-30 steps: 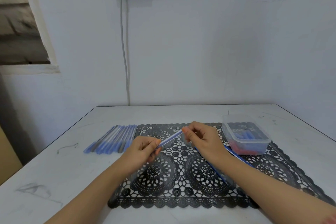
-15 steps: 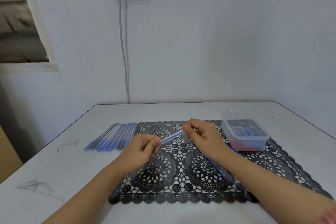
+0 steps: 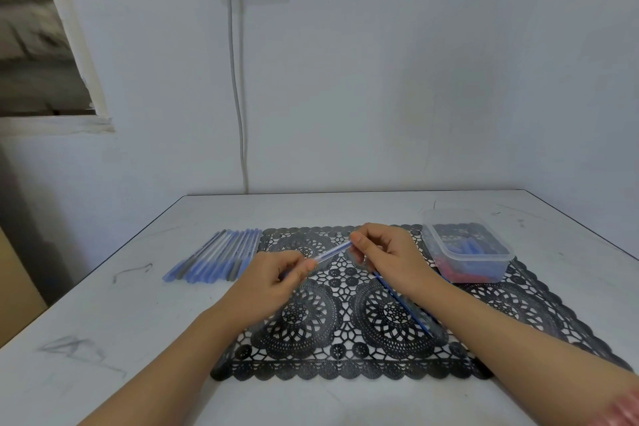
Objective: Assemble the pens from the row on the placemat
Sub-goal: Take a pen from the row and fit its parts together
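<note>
Holding a pen barrel [image 3: 332, 250] between both hands, just above the middle of the placemat [image 3: 345, 361]. Left hand [image 3: 273, 280]: fingers [image 3: 295, 271] curled round the barrel's lower end, thumb laid on top. Right hand [image 3: 389, 254]: thumb and forefinger pinch the upper end, and the other fingers are loosely curled beneath. Whether they hold anything more, I cannot tell.

Barrel: clear with a bluish tint, tilted, rising from left to right. Finer detail is blurred.

A thin blue rod [image 3: 403, 304] lies on the placemat beside the right forearm, its far end hidden under the right hand.

Row of pens [image 3: 221, 256]: side by side on the bare table [image 3: 103, 339], just off the placemat's far left corner. They are pale blue, some with grey ends.

A clear tub [image 3: 484, 264] sits on the placemat's far right corner, holding blue and red pieces.
</note>
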### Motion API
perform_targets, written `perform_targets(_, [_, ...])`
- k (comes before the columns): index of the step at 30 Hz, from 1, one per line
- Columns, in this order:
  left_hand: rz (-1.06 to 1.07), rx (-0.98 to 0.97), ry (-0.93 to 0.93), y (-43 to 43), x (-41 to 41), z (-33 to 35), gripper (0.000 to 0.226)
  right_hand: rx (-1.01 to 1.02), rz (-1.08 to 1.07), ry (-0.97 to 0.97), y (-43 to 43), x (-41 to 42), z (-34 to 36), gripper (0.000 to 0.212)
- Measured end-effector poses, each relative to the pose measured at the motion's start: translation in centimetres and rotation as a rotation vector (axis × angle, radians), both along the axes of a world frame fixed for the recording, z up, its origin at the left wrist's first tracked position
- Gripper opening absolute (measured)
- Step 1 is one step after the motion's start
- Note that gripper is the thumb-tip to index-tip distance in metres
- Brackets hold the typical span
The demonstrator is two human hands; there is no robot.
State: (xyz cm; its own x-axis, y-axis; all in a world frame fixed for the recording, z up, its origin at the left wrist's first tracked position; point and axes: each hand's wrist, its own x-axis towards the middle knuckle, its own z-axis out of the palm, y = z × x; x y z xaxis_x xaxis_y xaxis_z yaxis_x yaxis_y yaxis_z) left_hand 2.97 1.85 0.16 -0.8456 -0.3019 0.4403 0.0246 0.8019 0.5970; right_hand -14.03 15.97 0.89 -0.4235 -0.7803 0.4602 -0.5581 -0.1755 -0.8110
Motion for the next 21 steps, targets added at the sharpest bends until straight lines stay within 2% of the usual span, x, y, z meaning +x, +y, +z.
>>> perform_targets(7, [-0.013, 0.042, -0.047, 0.01, 0.02, 0.01, 0.04, 0.027, -0.027, 0.022, 0.03, 0.19, -0.06, 0.022])
perform_targets(13, [-0.167, 0.471, -0.167, -0.56, -0.04, 0.12, 0.049, -0.029, -0.009, 0.174, 0.33, 0.48, 0.2, 0.019])
perform_targets(15, [-0.221, 0.514, -0.195, -0.82, -0.07, 0.08, 0.05, -0.052, -0.015, 0.227, 0.35, 0.46, 0.28, 0.015])
perform_targets(17, [-0.201, 0.508, -0.173, -0.78, -0.07, 0.06, 0.049, -0.076, -0.023, 0.306, 0.36, 0.45, 0.27, 0.011])
perform_targets(19, [-0.164, 0.416, -0.126, -0.35, -0.03, 0.26, 0.042, -0.093, -0.046, 0.356, 0.25, 0.47, 0.08, 0.031])
perform_targets(21, [-0.14, 0.278, -0.093, -0.07, -0.01, 0.28, 0.037, -0.069, -0.061, 0.303, 0.1, 0.47, 0.01, 0.042])
